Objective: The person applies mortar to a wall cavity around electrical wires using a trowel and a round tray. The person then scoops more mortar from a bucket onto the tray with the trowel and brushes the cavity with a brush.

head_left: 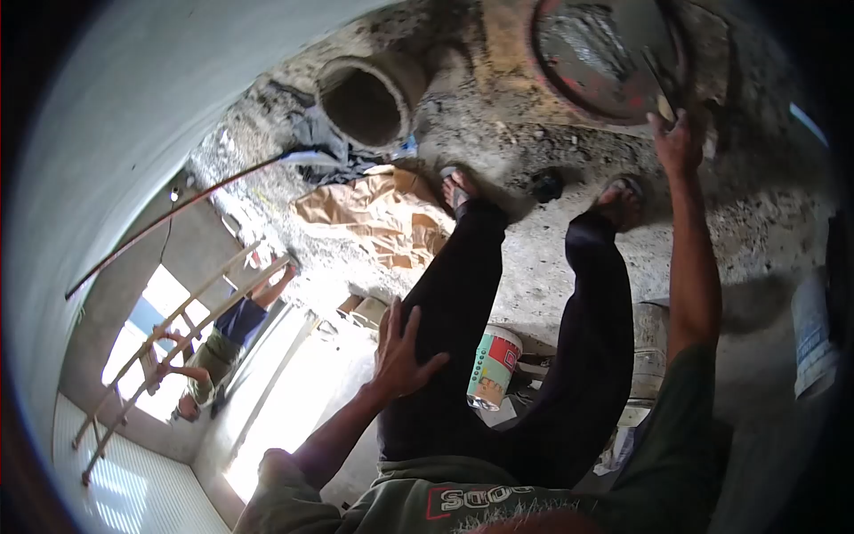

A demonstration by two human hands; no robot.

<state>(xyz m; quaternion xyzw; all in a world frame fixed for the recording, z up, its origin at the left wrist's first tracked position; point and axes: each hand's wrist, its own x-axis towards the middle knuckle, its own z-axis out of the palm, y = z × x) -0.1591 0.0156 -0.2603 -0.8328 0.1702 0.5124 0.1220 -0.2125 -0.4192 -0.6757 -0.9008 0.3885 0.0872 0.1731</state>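
My right hand (678,144) is closed around the handle of a trowel (660,80). The trowel's blade reaches into a round, shallow tub (614,114) holding wet grey mortar (587,40). My left hand (400,356) lies on my left thigh with its fingers spread, holding nothing. Both my feet, in sandals, stand on the rough floor short of the tub. A small dark round object (546,185) sits on the floor between them.
A hollow cylinder (405,84) and crumpled brown paper (378,214) lie ahead on the left. A long pole (178,219) slants along the left wall. A labelled bucket (495,367) stands between my legs. Far left, another person (218,356) is by a wooden ladder (133,365).
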